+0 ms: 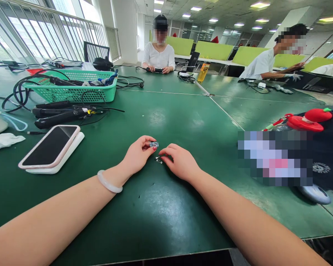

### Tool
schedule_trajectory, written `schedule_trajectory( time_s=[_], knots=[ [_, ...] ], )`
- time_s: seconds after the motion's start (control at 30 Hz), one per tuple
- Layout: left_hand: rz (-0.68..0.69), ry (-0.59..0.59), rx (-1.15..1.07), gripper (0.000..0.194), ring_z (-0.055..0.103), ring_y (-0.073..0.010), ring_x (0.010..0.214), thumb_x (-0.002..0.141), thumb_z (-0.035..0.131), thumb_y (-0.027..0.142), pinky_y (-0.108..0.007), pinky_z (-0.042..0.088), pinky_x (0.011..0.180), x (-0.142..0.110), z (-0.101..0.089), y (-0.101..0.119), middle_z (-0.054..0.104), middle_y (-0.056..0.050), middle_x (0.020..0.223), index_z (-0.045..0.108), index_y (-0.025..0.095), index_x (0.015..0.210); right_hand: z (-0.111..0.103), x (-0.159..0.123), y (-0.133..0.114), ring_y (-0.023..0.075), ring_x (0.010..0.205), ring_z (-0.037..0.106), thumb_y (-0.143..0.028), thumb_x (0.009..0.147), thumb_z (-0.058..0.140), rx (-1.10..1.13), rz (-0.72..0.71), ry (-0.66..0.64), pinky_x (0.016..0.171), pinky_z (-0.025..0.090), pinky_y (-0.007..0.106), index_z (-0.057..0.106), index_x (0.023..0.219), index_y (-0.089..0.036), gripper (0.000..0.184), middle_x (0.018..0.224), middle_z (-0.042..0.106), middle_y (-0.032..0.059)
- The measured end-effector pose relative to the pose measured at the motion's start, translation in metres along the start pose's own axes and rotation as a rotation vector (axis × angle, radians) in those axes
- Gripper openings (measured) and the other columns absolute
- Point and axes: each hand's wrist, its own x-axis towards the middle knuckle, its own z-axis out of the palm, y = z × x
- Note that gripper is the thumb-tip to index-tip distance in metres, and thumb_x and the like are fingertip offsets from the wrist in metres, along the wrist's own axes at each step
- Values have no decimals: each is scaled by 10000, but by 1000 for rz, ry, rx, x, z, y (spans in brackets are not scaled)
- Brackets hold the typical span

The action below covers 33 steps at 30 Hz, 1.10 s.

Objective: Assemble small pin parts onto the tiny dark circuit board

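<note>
My left hand (138, 154) rests on the green table (161, 207) with its fingers pinched on a tiny silver-blue part (154, 144). A pale bangle (108, 183) circles that wrist. My right hand (180, 162) lies just beside it, palm down, fingers curled over a small dark part (158, 159) on the table. Whether those fingers grip the dark part is unclear.
A phone (48, 146) lies on a white stand at the left. Behind it are dark cables, black tools (58, 114) and a green basket (72, 87). A dark bag with a red toy (308, 122) sits at the right. Two people sit at the far side.
</note>
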Motion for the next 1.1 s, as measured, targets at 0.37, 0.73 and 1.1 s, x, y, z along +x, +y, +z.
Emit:
schedule_trajectory(
  time_s=[0.37, 0.73, 1.1],
  knots=[
    [28, -14, 11, 267, 589, -149, 827, 706, 633, 270, -323, 466, 814, 3, 1, -8, 626, -18, 879, 560, 181, 947, 8, 8, 2, 115, 763, 548, -273, 864, 520, -64, 17, -47, 686, 400, 236, 651, 882, -224, 142, 889, 577, 17],
    [40, -82, 129, 251, 584, -140, 724, 696, 642, 261, -308, 483, 715, -5, 2, 4, 648, -23, 856, 598, 182, 930, -3, 2, -5, 88, 588, 457, -236, 849, 487, 239, 32, 251, 615, 408, 242, 597, 808, -195, 124, 874, 556, 18],
    [73, -139, 147, 198, 591, -158, 756, 692, 636, 261, -325, 489, 741, -7, 2, 6, 655, -26, 840, 612, 181, 871, -1, 3, -5, 75, 562, 445, -230, 826, 516, 252, 45, 198, 610, 411, 240, 613, 803, -202, 104, 888, 558, 11]
  ],
)
